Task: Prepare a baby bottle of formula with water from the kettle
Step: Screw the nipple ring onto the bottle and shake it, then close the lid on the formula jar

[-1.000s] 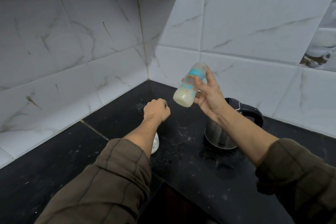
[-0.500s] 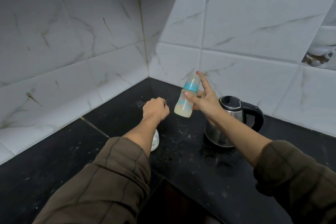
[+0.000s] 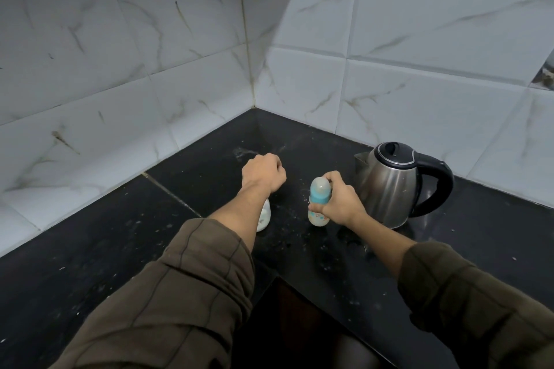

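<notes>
Your left hand [image 3: 263, 173] hung over the worktop [image 3: 126, 243] towards its back corner, fingers curled into a fist with nothing showing in it, much as it had been a second before. Under that forearm stood a small white container [image 3: 265, 219], mostly hidden. A few faint marks showed on its side, but none could be read.

The change was in the middle. A second earlier you had the bottle [image 3: 317, 198] up in the air, tilted in front of the tiles. Now it stood upright on the worktop between the white container and the kettle [image 3: 389, 186], near both and touching neither. Your right hand [image 3: 340, 204] still gripped it, fingers wrapped round the blue collar and the body from the right. The teat was on and the contents looked milky, so the mixing seemed finished. By my reading, little was left but to let go and see that it stood steady.

Pale specks [image 3: 287, 216] lay scattered on the dark top around the bottle, probably spilt powder.

The bottle carried a coloured print low on its body, with no words I could make out.

The kettle sat towards the right-hand wall, lid closed, spout pointing left and black handle to the right. No brand name showed on its steel side.
</notes>
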The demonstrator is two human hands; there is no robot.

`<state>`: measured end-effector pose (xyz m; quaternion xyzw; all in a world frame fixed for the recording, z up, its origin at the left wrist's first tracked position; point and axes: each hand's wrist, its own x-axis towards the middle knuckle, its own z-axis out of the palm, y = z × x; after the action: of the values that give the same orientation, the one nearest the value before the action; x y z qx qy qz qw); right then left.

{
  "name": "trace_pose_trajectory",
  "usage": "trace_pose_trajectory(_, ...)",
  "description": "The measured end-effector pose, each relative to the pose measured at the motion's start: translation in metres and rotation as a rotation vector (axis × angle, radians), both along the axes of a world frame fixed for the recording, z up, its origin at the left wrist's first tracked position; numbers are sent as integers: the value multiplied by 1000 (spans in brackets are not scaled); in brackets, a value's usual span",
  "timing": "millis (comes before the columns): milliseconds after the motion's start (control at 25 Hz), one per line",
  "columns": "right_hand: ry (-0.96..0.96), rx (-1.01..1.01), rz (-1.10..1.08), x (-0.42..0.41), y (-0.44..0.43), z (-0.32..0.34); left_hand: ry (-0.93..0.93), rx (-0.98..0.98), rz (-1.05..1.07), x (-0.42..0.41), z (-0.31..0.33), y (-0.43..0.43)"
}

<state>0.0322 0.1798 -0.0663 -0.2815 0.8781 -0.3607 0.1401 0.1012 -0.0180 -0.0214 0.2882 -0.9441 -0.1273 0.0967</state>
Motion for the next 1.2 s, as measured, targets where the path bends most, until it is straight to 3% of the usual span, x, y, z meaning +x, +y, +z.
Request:
trace_pose_trajectory(480,-58,138,55,-11,2,-9,-29,30,13,2,-9,-13)
trace_pose_trajectory(680,238,16,-43,-14,-11,26,56,15,67,11,-1,-36)
trace_pose_trajectory(800,355,-30,30,-22,-54,52,79,25,99,20,2,-53)
trace_pose_trajectory(960,234,174,226,-24,-126,58,71,38,165,37,-1,-84)
trace_pose_trajectory(1200,114,480,321,-22,-199,35,24,83,217,55,-22,-129)
